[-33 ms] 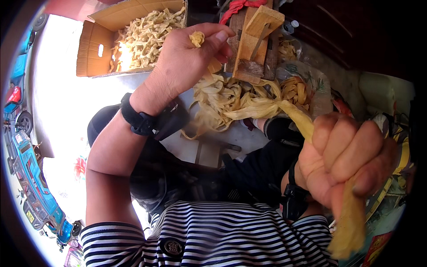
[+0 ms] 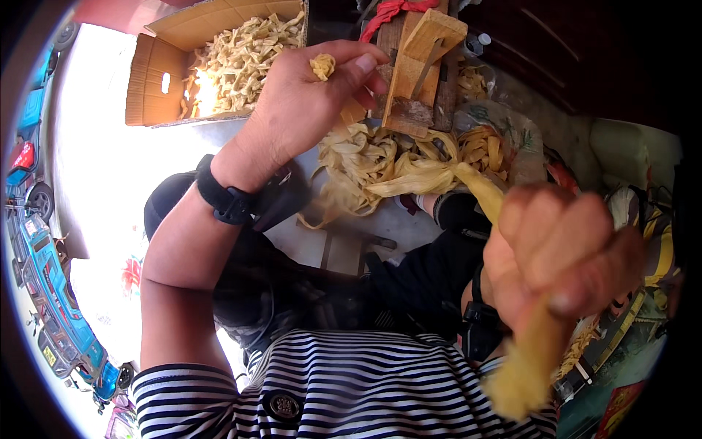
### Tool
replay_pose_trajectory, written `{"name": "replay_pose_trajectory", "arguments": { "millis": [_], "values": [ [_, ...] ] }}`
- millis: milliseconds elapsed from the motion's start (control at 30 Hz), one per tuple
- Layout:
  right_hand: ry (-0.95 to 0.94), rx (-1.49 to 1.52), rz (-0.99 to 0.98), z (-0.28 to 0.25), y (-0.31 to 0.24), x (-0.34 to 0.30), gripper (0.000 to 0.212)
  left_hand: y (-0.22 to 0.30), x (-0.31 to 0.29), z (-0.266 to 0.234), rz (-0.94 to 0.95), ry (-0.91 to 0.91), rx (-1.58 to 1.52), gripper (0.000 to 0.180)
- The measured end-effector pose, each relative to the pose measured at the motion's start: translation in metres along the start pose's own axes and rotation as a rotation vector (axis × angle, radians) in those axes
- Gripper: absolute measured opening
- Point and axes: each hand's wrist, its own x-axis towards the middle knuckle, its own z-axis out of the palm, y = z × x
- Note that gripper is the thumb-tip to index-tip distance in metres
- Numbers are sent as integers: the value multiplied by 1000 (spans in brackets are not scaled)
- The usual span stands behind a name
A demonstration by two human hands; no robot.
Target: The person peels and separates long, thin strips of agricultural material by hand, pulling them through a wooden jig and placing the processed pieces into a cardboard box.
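Note:
My right hand (image 2: 559, 260) is closed in a fist round a long, soft, pale yellow strip (image 2: 528, 366). The strip's blurred end hangs below the fist, and its other end runs to a heap of loose yellow strips (image 2: 417, 172). My left hand (image 2: 311, 102) is up beside a wooden stand (image 2: 406, 95), fingers curled. A crumpled yellow strip end (image 2: 322, 66) pokes out of it between thumb and forefinger. More yellow shows beneath that hand, near the heap. A thin metal piece stands out of the wooden stand, under a slanted wooden block.
A cardboard box (image 2: 150, 80) full of short, pale yellow pieces stands at the far left. Red cloth (image 2: 391, 11) is tied at the stand's top. Plastic bags (image 2: 523, 139) lie right of the heap. Blue vehicles (image 2: 55, 293) show at the left rim.
My right hand has shifted slightly left, and the strip end hanging from it has swung left. My left hand has hardly moved.

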Motion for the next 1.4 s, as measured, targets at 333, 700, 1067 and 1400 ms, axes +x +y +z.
{"name": "replay_pose_trajectory", "arguments": {
  "millis": [333,700,1067,1400],
  "values": [
    [-251,-604,-19,26,78,-21,20,0,-28,3,-406,-48,-14,26],
    [-182,-417,-38,28,79,-35,22,-18,-35,18,-395,-82,-138,25],
    [39,-80,515,23,80,-41,28,25,-41,-2,377,-413,376,31],
    [16,1146,958,40,54,-30,10,30,-46,1,928,-14,863,40]
  ]
}}
